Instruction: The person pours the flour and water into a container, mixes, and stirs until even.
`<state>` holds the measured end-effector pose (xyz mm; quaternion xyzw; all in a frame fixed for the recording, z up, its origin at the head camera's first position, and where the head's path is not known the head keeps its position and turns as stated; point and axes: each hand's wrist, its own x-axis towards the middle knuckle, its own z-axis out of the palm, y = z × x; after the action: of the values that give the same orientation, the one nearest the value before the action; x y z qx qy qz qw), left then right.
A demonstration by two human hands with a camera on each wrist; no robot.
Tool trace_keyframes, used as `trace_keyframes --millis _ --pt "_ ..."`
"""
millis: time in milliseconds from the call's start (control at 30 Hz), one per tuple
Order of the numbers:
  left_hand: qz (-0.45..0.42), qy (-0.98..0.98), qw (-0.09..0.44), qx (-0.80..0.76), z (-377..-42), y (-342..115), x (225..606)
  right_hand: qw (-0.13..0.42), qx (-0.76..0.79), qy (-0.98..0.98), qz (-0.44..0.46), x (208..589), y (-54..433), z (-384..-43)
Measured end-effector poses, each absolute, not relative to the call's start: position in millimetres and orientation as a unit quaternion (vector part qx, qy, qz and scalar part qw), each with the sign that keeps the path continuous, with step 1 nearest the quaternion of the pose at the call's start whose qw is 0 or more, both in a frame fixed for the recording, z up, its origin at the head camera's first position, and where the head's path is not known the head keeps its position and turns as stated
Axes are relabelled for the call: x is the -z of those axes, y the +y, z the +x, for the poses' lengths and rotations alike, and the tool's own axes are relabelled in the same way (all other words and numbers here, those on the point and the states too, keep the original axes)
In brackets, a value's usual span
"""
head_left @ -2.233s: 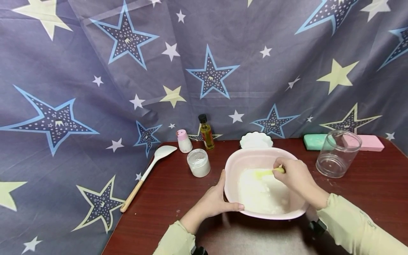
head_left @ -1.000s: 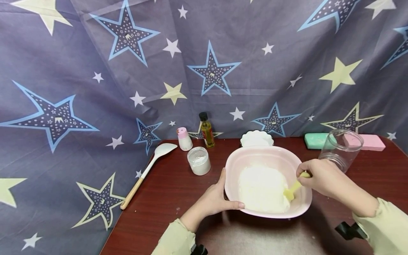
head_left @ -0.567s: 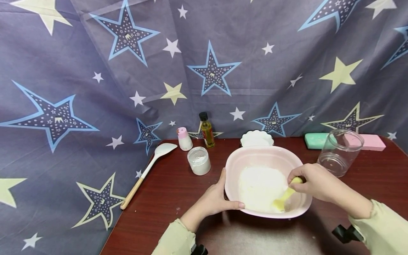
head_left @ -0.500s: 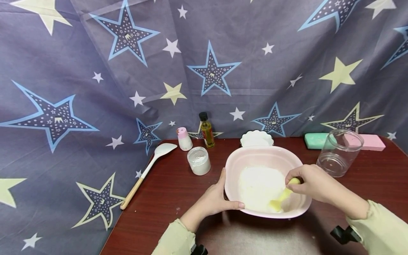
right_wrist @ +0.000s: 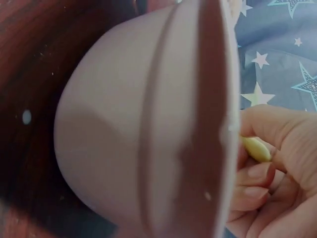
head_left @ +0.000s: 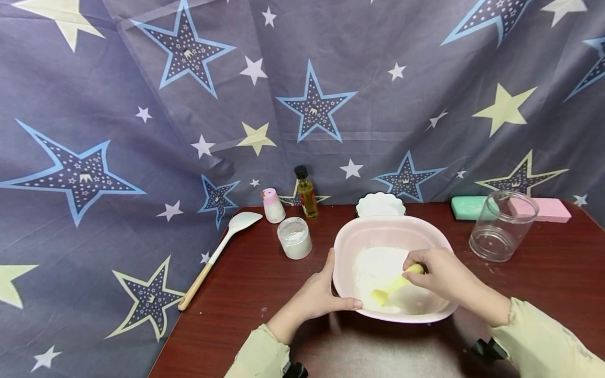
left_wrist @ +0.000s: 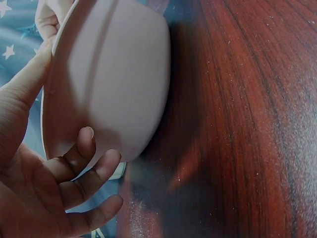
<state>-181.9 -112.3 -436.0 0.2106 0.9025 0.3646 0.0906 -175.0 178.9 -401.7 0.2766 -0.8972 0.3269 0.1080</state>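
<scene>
A pink basin (head_left: 344, 247) stands on the table with white, flour-like stuff (head_left: 375, 262) in its bottom. My left hand (head_left: 315, 299) grips the basin's left side, thumb over the rim and fingers spread along the outer wall (left_wrist: 124, 74). Inside the basin, my right hand (head_left: 441, 275) pinches the handle of a small yellow spatula (head_left: 396, 286). Its blade lies low in the white stuff, toward the near left of the basin. The right wrist view shows the handle's end (right_wrist: 256, 149) between thumb and fingers, while the basin wall hides the blade.
Left of the basin are an open jar of white powder (head_left: 295, 241), a pink-capped shaker (head_left: 273, 206), an oil bottle (head_left: 307, 197) and a long-handled ladle (head_left: 219, 257). Behind is a scalloped white dish (head_left: 380, 203). At right stand a clear jar (head_left: 503, 231), a green block (head_left: 465, 208) and a pink block (head_left: 550, 210).
The right hand took the spatula to the basin's right side, then swept it left through the white stuff. The left hand has kept its place on the rim.
</scene>
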Motion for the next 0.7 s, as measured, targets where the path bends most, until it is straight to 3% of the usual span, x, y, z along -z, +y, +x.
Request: trace_keyframes --millis 700 --pt "0.215 0.902 0.091 -0.363 -180.5 -112.2 433.0 0.150 -0.373 -0.903 0.152 412.1 151.7 -197.0"
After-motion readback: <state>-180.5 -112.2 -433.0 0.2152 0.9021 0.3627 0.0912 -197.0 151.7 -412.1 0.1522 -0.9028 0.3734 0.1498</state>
